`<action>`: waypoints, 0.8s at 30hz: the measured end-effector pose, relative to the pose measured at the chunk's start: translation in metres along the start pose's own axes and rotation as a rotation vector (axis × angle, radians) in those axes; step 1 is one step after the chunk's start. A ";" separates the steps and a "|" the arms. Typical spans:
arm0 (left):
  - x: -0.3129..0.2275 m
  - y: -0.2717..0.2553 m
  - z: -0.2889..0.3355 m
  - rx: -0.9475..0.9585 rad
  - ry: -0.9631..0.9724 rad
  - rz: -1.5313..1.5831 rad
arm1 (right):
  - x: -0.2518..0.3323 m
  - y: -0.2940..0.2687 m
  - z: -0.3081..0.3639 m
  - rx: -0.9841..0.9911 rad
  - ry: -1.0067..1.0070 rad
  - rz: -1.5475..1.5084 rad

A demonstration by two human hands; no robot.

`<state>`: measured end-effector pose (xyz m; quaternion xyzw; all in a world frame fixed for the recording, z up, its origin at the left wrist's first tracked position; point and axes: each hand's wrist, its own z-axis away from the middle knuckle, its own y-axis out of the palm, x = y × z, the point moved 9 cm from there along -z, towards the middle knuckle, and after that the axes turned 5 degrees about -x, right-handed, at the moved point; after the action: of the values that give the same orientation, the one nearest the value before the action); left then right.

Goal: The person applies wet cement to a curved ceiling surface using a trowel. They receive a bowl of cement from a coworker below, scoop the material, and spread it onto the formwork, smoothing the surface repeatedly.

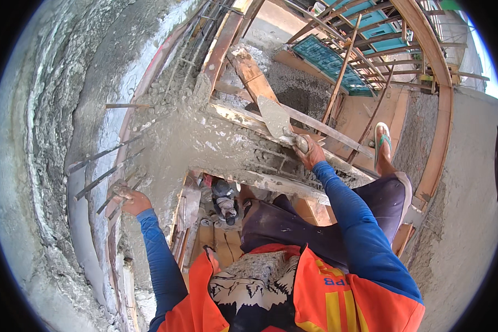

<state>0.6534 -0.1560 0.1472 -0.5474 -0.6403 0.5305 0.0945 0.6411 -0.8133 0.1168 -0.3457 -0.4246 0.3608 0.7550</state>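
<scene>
Two bare hands are set well apart, with open room left between them over wet concrete (177, 146). By the right hand (311, 151) a trowel (274, 117) is gripped, the fingers being curled round its handle; the blade is held ahead and to the left of that hand, over the edge plank (235, 117). By the left hand (131, 201) the bars (102, 179) are grasped with bent fingers; how many are held cannot be told. More bar ends are spread ahead and to the left of it. Past the plank, ahead of the right hand, a drop is left open, crossed by slanting poles (343, 72). Between the hands and nearer the body, the concrete is ended by another edge, below which a person (226, 202) is seen. A sandal (386, 143) is planted right of the right hand.
</scene>
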 end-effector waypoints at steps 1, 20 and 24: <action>0.005 0.002 -0.001 0.029 -0.001 -0.033 | 0.003 0.000 0.000 -0.016 -0.004 -0.008; -0.065 -0.035 -0.014 -0.021 -0.223 0.288 | 0.012 0.009 0.006 -0.138 -0.077 -0.038; -0.073 -0.036 -0.010 -0.083 -0.172 0.174 | 0.017 0.009 0.012 -0.113 -0.059 -0.079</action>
<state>0.6672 -0.2028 0.2135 -0.5568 -0.6176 0.5547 -0.0295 0.6347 -0.7917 0.1212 -0.3600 -0.4797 0.3162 0.7350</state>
